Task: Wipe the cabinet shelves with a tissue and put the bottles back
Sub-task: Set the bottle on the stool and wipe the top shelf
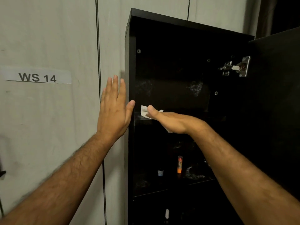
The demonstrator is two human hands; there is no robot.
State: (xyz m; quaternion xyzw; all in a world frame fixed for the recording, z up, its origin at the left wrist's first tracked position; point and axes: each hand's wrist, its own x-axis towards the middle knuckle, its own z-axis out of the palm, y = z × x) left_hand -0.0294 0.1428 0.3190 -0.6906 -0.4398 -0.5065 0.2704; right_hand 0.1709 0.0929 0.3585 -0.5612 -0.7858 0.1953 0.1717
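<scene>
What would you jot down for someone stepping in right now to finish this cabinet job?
Left hand: open, fingers straight, flat against the cabinet's outer left side; holds nothing.
Right hand: palm down, pressing the white tissue onto the upper shelf at its left end.
Bottles: an orange one and a small dark one stand on the shelf below; a white one stands lower still.
Done: wiping of the upper shelf is under way and no bottles stand on it.
Left: whitish smudges show on the back panel and the lower shelf; wipe those shelves, then return the bottles.
</scene>
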